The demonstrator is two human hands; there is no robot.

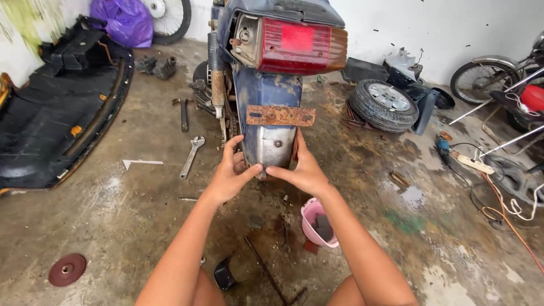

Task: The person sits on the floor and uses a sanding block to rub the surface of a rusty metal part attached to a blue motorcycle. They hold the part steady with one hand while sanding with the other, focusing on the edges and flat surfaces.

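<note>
Both hands are clamped on the lower rear mudguard [271, 144] of the blue motorbike [266, 62], and they're gripping from either side: left hand [231, 173] wrapped round the left edge with its thumb pressed across the bottom lip, right hand [304, 170] cupping the right edge, thumb coming in to meet the other one, tips almost touching at the guard's lower rim. That mudguard hangs upright at the tail of the bike, silvery and scuffed where the paint has gone, dead centre of the view. Just above the fingers sits a rusty number-plate bracket [280, 115], bolted straight across, and over that the red tail light [297, 46]. Down on the stained concrete floor [113, 226], a pink plastic tub [316, 224] sits just beside the right forearm. Off to the left lie an adjustable wrench [191, 156] and a hammer [183, 111], well apart from the hands. Farther right there's a small loose wheel with its tyre [383, 103], lying flat; far left, a black car bumper [54, 119], and near the bottom corner a reddish grinding disc [67, 269].
</note>
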